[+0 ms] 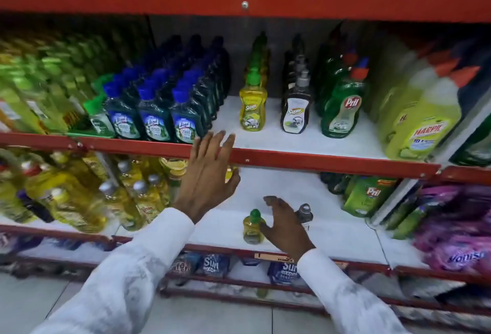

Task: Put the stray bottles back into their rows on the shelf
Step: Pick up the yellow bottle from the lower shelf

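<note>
Two stray bottles stand on the lower white shelf [332, 240]: a small yellow bottle with a green cap [252, 227] and a dark bottle with a grey pump top [305, 214]. My right hand [284, 224] hovers between them, fingers spread, touching or nearly touching the yellow one. On the middle shelf [292, 142] stand a row of yellow green-capped bottles [252, 107] and a row of dark pump bottles [296, 110]. My left hand [210, 174] is open, raised in front of the red shelf edge [318, 161].
Blue-capped dark green bottles [154, 118] fill the middle shelf's left; green Pril bottles [342, 110] and a large yellow Harpic jug [417, 123] stand right. Yellow oil-like bottles [79, 200] crowd the lower left; a Pril pouch [366, 195] and purple packs [457, 230] sit lower right.
</note>
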`<action>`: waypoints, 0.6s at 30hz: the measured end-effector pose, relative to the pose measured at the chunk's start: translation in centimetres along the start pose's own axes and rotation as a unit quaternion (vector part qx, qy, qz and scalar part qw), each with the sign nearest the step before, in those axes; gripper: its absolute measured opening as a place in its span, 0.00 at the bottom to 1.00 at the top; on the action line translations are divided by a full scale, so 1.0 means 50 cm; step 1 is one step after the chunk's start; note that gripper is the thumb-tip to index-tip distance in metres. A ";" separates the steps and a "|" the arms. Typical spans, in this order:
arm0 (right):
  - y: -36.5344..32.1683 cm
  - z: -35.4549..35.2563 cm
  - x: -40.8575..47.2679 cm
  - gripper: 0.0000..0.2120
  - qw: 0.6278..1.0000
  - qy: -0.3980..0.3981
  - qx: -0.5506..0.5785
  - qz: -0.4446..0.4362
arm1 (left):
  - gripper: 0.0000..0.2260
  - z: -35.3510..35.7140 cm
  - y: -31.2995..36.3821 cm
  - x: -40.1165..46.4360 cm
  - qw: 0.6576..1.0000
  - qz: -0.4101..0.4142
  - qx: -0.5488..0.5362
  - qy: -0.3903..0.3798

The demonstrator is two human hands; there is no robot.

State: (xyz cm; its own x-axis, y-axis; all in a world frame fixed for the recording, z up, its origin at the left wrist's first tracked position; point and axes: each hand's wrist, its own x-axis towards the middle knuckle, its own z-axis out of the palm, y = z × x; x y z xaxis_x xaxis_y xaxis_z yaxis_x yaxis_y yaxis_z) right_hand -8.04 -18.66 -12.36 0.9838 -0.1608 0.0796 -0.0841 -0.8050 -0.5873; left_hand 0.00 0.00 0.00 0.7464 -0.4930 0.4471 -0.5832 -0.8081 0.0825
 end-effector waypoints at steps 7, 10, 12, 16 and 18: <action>0.002 0.070 0.049 0.23 0.991 -0.105 0.024 0.079 | 0.25 0.017 -0.031 0.000 0.999 -0.012 -0.005 -0.038; 0.000 0.059 0.053 0.14 0.993 -0.101 0.006 0.065 | 0.22 0.014 -0.035 -0.009 0.999 -0.013 0.001 -0.038; -0.005 0.040 0.046 0.13 0.994 -0.097 0.004 0.046 | 0.22 0.015 -0.035 -0.015 0.999 -0.009 -0.002 -0.033; -0.050 -0.049 0.022 0.14 0.999 -0.038 0.034 0.007 | 0.25 0.019 -0.039 -0.015 1.000 -0.003 -0.010 -0.016; -0.095 -0.122 0.015 0.14 0.998 -0.007 0.067 -0.010 | 0.27 0.025 -0.040 -0.008 1.000 -0.004 -0.014 -0.022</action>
State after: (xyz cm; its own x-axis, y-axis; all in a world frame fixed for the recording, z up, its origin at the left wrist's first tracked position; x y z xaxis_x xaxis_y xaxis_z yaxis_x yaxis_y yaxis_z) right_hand -7.89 -18.44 -4.61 0.9873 -0.1367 0.0805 -0.0440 -0.7236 -0.6888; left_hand 1.24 1.40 -1.44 0.7644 -0.5003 0.4066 -0.5851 -0.8032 0.1117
